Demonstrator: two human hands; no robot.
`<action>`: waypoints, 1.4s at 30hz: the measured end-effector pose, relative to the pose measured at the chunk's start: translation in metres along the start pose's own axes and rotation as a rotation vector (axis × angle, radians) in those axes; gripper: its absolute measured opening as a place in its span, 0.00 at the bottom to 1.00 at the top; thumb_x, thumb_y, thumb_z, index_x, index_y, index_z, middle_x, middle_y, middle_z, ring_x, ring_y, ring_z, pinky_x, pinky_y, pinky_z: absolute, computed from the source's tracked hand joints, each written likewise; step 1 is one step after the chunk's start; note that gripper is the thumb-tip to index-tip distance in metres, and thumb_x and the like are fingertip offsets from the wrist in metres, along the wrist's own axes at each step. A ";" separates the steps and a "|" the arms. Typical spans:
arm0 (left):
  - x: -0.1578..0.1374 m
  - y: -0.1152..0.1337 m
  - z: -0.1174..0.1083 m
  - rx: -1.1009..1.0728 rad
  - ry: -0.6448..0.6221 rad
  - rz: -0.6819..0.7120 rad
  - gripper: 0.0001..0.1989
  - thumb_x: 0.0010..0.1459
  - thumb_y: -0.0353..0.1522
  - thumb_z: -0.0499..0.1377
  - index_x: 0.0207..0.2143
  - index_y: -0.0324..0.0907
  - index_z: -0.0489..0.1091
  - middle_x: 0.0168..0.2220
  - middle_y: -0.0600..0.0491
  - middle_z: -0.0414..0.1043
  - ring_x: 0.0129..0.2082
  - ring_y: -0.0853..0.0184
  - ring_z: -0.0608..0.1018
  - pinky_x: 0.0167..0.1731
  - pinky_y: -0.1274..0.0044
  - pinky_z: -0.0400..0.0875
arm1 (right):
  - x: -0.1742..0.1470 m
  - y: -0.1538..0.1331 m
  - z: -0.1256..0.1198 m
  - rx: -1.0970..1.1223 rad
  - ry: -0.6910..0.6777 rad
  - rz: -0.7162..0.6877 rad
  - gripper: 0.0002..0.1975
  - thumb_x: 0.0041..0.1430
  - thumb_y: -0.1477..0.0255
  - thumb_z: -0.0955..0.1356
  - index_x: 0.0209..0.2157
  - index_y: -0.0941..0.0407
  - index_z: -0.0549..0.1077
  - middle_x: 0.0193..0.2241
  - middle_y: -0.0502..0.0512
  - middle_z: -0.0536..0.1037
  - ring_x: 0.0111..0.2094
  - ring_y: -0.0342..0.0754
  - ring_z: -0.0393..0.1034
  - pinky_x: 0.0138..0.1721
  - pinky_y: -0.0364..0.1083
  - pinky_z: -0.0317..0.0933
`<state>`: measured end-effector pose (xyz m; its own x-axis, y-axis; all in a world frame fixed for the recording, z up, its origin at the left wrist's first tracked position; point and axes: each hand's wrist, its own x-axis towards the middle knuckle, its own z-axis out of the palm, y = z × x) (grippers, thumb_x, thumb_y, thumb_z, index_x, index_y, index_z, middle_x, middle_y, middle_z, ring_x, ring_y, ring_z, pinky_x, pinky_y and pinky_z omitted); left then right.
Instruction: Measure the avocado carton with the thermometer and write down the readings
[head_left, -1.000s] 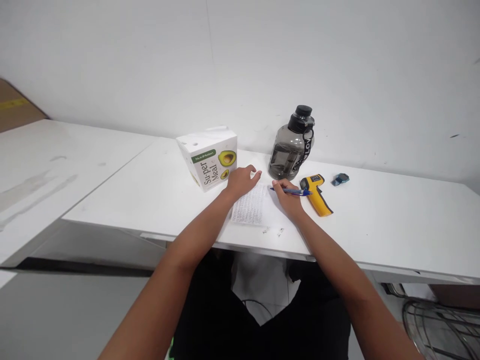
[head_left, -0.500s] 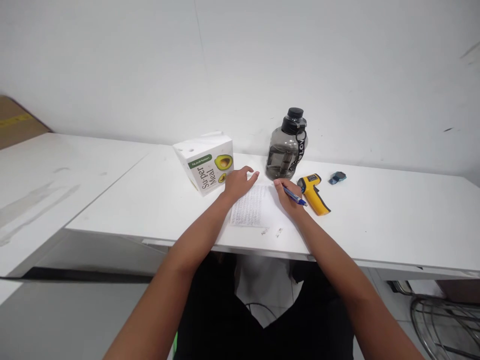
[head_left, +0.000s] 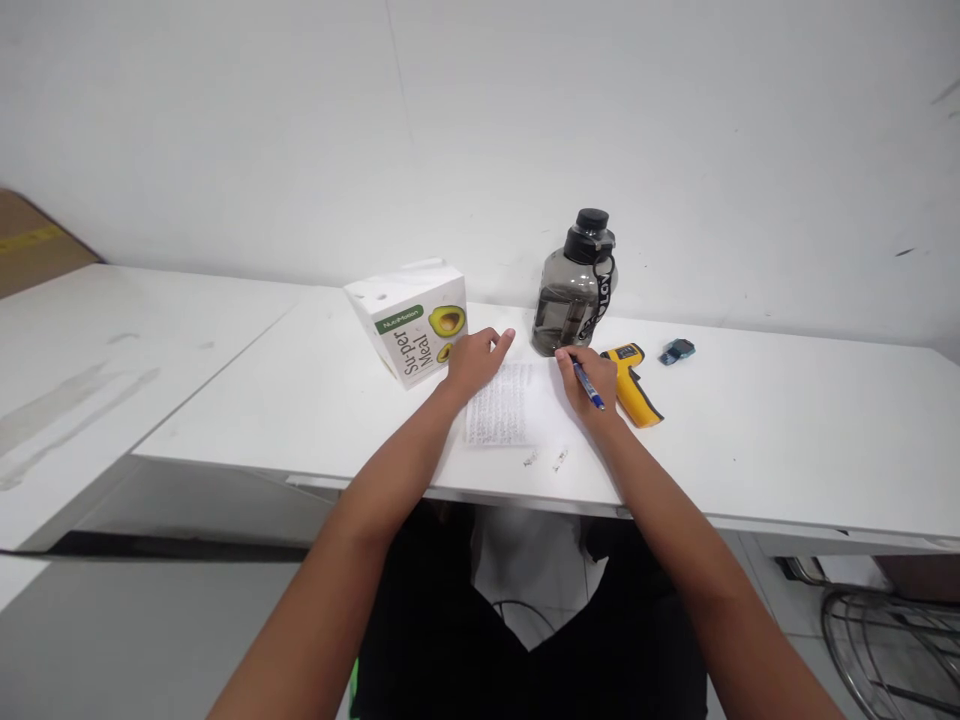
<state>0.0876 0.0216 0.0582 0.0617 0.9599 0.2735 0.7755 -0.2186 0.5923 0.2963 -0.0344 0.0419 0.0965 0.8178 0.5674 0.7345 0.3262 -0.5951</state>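
My right hand (head_left: 589,383) is closed around a blue pen (head_left: 587,386), its writing end hidden by the hand. This hand rests at the right of a sheet of paper (head_left: 501,412) covered in small handwritten lines on its left part. My left hand (head_left: 475,362) lies at the sheet's upper left edge, thumb held apart and the other fingers bent, with nothing seen in it. Just left of it stands a white box (head_left: 409,330) printed with avocados. A yellow and black infrared thermometer (head_left: 634,385) lies right beside my right hand.
Behind my hands, a large grey transparent water bottle (head_left: 566,295) with a black lid stands near the wall. A small blue device (head_left: 677,350) lies farther right on the white table (head_left: 795,430). Dark marks (head_left: 559,459) show near the front edge.
The pen has swung to a steeper angle as my right hand turned over the sheet. My left hand's fingers have drawn in a little. The view has shifted slightly.
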 end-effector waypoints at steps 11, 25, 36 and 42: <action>0.002 -0.005 0.001 -0.295 -0.014 -0.059 0.36 0.67 0.59 0.42 0.29 0.42 0.75 0.27 0.51 0.75 0.31 0.62 0.77 0.32 0.72 0.63 | 0.009 0.029 -0.002 -0.050 0.084 -0.084 0.29 0.71 0.51 0.59 0.53 0.56 0.79 0.51 0.64 0.83 0.51 0.61 0.77 0.57 0.61 0.67; -0.001 -0.003 0.001 -0.244 -0.025 0.020 0.31 0.68 0.55 0.47 0.28 0.42 0.74 0.30 0.51 0.78 0.31 0.63 0.75 0.32 0.71 0.62 | 0.004 0.031 -0.005 -0.331 -0.037 -0.367 0.14 0.71 0.75 0.64 0.48 0.49 0.81 0.42 0.53 0.85 0.50 0.52 0.76 0.59 0.55 0.53; 0.004 -0.006 0.001 -0.601 -0.058 -0.069 0.27 0.65 0.54 0.52 0.36 0.42 0.78 0.29 0.52 0.73 0.34 0.61 0.76 0.39 0.70 0.66 | 0.013 0.046 -0.022 -0.268 0.028 -0.359 0.16 0.67 0.76 0.61 0.45 0.54 0.79 0.41 0.58 0.85 0.42 0.53 0.79 0.45 0.51 0.67; 0.013 -0.014 -0.001 -1.161 -0.387 -0.121 0.19 0.55 0.44 0.66 0.44 0.41 0.78 0.39 0.51 0.78 0.40 0.64 0.78 0.44 0.71 0.71 | 0.015 0.041 -0.028 -0.193 0.158 -0.213 0.14 0.65 0.70 0.62 0.40 0.52 0.80 0.38 0.56 0.85 0.40 0.52 0.80 0.45 0.51 0.71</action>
<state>0.0771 0.0366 0.0541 0.3642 0.9302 0.0446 -0.2176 0.0385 0.9753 0.3466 -0.0215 0.0417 0.0185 0.6523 0.7577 0.8617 0.3739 -0.3429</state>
